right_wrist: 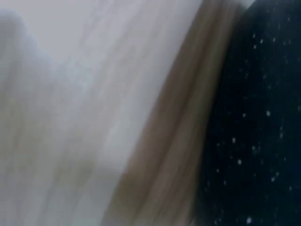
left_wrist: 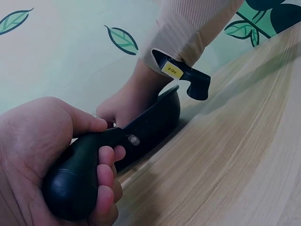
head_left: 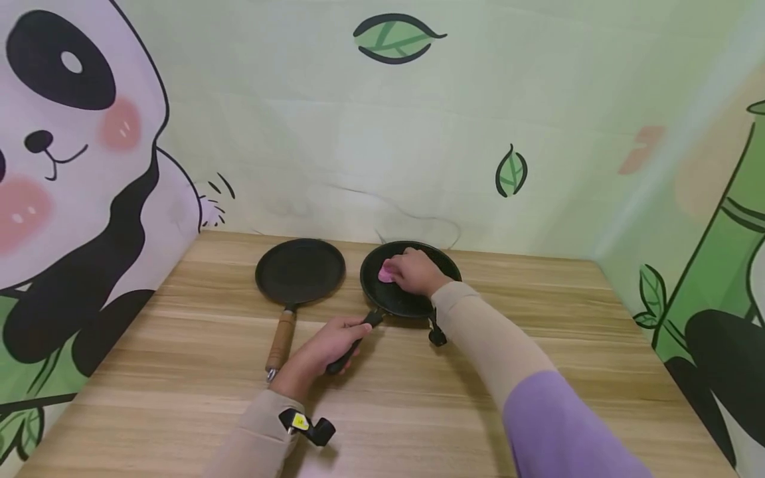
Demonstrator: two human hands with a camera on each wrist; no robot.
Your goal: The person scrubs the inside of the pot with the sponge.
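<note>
A black frying pan [head_left: 375,291] sits near the table's back edge, right of centre. My left hand [head_left: 335,340] grips its black handle [left_wrist: 70,181], and in the left wrist view the thumb lies along the top with fingers curled beneath. Inside the pan, my right hand [head_left: 415,271] holds a small pink pad [head_left: 386,272] down at the cooking surface; the fingers hide most of the pad. The right wrist view is blurred and shows the pan's dark surface [right_wrist: 256,127] dotted with pale specks, but no hand.
To the left lies a flat black pan [head_left: 300,271] with a wooden handle [head_left: 281,340], close beside my left wrist. The wood-grain table [head_left: 574,372] meets a green printed backdrop [head_left: 287,146] behind both pans. Wrist cameras [head_left: 307,426] protrude from the sleeves.
</note>
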